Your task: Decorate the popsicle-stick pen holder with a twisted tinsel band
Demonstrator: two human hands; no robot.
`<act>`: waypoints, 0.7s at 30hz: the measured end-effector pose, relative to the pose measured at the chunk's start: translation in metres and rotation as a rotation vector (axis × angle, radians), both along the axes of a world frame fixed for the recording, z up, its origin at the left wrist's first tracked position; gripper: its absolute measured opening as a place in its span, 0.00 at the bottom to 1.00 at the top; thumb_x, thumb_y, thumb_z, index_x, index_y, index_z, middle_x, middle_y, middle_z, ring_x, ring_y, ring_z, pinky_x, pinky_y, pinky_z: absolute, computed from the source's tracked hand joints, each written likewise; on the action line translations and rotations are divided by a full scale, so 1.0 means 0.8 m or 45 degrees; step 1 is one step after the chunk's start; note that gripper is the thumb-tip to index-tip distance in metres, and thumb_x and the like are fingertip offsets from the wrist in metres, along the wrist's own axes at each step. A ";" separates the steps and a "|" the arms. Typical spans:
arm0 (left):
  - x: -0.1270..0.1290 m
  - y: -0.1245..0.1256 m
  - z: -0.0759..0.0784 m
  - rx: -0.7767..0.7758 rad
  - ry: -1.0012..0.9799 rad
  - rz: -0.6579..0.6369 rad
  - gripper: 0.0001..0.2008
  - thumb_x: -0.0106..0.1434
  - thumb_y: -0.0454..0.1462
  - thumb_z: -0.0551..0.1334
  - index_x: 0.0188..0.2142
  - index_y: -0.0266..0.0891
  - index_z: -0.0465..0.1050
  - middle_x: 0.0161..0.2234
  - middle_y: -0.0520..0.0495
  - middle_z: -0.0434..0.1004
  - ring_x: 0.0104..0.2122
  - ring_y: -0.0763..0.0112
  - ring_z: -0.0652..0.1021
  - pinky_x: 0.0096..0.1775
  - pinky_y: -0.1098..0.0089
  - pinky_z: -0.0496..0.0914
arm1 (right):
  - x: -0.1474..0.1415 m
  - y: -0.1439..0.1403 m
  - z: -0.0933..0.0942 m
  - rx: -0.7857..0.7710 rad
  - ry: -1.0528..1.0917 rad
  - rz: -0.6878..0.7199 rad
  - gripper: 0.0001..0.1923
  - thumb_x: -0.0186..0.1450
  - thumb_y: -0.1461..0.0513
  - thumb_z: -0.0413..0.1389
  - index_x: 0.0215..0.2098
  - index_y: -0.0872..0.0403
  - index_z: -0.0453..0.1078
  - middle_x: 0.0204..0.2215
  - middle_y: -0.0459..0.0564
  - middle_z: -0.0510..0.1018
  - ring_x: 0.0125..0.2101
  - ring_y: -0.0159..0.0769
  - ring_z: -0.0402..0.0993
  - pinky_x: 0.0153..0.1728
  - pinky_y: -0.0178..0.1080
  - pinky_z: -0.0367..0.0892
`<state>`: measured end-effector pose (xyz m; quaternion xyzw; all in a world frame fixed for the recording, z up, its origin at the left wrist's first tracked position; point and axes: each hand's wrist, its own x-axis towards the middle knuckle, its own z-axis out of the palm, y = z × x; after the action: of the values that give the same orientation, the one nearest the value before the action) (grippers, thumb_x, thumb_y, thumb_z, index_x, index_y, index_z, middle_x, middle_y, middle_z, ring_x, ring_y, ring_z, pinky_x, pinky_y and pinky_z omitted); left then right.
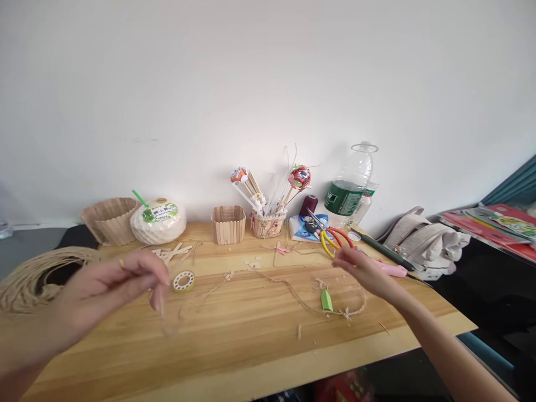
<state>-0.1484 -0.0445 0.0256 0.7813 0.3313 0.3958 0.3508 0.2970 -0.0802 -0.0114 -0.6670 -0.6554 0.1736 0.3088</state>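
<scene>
My left hand (121, 285), blurred by motion, pinches a thin strand of twine (164, 321) above the table's left side. Twine (288, 285) also snakes across the table, looping right past a light green block (326, 300) and up behind my right wrist. My right hand (360, 269) has its fingers drawn together just below the yellow and red handles of the scissors (330, 237). Whether they touch the handles, or what they pinch, I cannot tell. Closest to my left hand are a coil of rope (37, 273) and a roll of tape (183, 281).
Along the wall stand a craft-stick basket (111, 220), a white coconut (159, 223) with a straw, a small stick box (228, 225), a basket of paper flowers (268, 224) and a big bottle (345, 195). A pink glue gun (393, 270) and a grey bag (422, 240) lie right.
</scene>
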 end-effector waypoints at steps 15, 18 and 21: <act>0.123 -0.037 0.015 -0.032 0.625 -0.994 0.08 0.62 0.35 0.57 0.40 0.37 0.73 0.38 0.45 0.77 0.40 0.70 0.75 0.44 0.73 0.67 | -0.071 -0.008 0.148 0.930 0.841 -0.044 0.03 0.58 0.63 0.59 0.28 0.55 0.70 0.29 0.47 0.79 0.35 0.30 0.75 0.31 0.30 0.69; 0.138 -0.029 0.010 0.075 0.570 -0.827 0.10 0.64 0.35 0.54 0.41 0.37 0.72 0.42 0.45 0.74 0.42 0.69 0.74 0.46 0.70 0.66 | -0.079 -0.015 0.152 0.958 0.897 0.018 0.02 0.57 0.65 0.60 0.27 0.56 0.70 0.27 0.46 0.79 0.33 0.29 0.76 0.30 0.28 0.70; 0.152 -0.012 0.005 0.106 0.454 -0.647 0.10 0.64 0.34 0.53 0.41 0.37 0.71 0.44 0.46 0.73 0.44 0.69 0.73 0.48 0.67 0.65 | -0.083 -0.019 0.162 1.052 0.896 0.048 0.02 0.57 0.67 0.60 0.27 0.56 0.71 0.25 0.45 0.79 0.32 0.28 0.76 0.29 0.27 0.70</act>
<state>-0.0266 -0.0538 0.0300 0.9099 0.1652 0.1653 0.3427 0.2307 -0.0956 0.1179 -0.3799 -0.5380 0.1197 0.7429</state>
